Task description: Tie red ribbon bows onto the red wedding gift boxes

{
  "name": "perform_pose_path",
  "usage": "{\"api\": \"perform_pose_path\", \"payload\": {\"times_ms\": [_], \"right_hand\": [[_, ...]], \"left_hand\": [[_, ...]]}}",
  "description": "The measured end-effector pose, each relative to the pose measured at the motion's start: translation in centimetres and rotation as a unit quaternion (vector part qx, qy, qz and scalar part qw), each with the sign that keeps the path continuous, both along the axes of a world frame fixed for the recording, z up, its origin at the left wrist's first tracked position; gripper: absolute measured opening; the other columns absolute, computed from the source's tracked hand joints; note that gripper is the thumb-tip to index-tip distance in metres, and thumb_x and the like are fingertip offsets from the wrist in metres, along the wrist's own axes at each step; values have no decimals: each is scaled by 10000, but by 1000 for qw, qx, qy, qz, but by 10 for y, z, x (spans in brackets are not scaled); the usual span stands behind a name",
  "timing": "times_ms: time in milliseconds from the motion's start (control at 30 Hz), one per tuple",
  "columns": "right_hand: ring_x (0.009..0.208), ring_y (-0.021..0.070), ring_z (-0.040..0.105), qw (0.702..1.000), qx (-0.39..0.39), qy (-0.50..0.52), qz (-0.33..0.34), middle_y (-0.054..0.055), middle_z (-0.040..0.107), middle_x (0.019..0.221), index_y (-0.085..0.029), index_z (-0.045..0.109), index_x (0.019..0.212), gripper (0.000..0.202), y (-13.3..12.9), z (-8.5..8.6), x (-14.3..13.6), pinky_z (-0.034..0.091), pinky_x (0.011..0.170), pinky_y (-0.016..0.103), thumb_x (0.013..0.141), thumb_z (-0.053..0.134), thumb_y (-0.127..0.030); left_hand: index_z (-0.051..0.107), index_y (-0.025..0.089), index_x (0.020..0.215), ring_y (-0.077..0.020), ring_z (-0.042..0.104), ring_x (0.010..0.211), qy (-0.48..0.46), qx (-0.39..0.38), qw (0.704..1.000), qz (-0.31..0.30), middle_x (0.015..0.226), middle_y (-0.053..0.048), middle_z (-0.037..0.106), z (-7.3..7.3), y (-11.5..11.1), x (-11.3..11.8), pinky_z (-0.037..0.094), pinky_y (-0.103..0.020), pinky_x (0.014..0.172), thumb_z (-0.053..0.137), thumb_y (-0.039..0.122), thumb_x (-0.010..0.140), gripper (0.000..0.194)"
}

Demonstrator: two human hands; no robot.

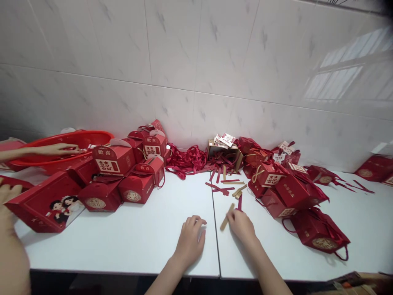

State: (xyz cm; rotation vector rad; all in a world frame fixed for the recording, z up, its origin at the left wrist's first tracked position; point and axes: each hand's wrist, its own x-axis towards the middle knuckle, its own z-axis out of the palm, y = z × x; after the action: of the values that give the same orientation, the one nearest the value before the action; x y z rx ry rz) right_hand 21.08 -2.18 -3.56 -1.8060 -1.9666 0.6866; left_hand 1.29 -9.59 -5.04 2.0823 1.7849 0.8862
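Observation:
My right hand (242,224) is closed on a gold paper strip (225,221) just right of the table seam. A dark red strip (240,202) shows at its fingertips; whether I hold it too is unclear. My left hand (190,239) rests over the white table (147,241) left of the seam, fingers slightly curled and apart, with nothing in them. Beyond both hands lie several loose gold strips (233,182) and red strips (217,187). They spread in front of an open carton (238,157) stuffed with more red strips, with printed cards (226,139) on top.
Red gift boxes (136,188) are stacked on the left, and tied red boxes (294,190) are heaped on the right. Red ribbons (188,159) lie by the wall. At far left, another person's hand (63,149) reaches into a red basin (33,164); another hand (9,192) is near a large red box (46,196).

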Motion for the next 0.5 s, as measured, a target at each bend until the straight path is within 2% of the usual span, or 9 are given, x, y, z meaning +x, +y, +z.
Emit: {"api": "perform_pose_path", "payload": {"times_ms": [67,133,200,300,400,500], "right_hand": [[619,194,545,998,44,5,-53,82,605,659,-189,510,642,315,7,0,-7,304,531,276,880,401,-364],[577,202,518,995,70,23,-67,66,568,594,-204,476,622,384,6,0,-12,294,525,289,906,317,-409],[540,193,495,994,81,52,-44,35,535,544,-213,462,608,404,-3,-1,-18,294,523,289,906,302,-434],[504,152,455,991,78,105,26,-9,490,510,-209,449,581,394,-26,-7,-34,294,520,267,876,384,-462],[493,110,385,970,43,225,82,-39,399,489,-195,401,533,438,-49,-16,-58,275,505,243,845,465,-495],[459,85,346,920,-34,383,69,-57,370,483,-190,424,559,456,-65,-25,-77,259,466,228,815,508,-557]], "left_hand": [[555,238,1040,-236,543,1025,0,-4,999,38,1073,-57,584,2,6,-8,453,-377,869,413,166,848,249],[555,204,1064,-257,543,1050,8,-11,997,76,1098,-81,588,6,23,-22,453,-398,880,434,178,847,250],[566,168,1084,-297,528,1091,23,-17,994,103,1145,-118,582,11,50,-37,443,-442,898,487,173,828,268],[545,119,1162,-356,449,1203,44,-11,991,128,1289,-187,497,20,101,-56,410,-518,941,583,157,800,366],[516,151,1212,-271,533,1116,52,21,990,126,1276,-123,515,23,136,-64,463,-486,904,571,264,871,364],[537,164,1183,-213,591,1005,48,57,993,90,1193,-87,567,19,139,-64,510,-425,841,543,313,895,324]]}}
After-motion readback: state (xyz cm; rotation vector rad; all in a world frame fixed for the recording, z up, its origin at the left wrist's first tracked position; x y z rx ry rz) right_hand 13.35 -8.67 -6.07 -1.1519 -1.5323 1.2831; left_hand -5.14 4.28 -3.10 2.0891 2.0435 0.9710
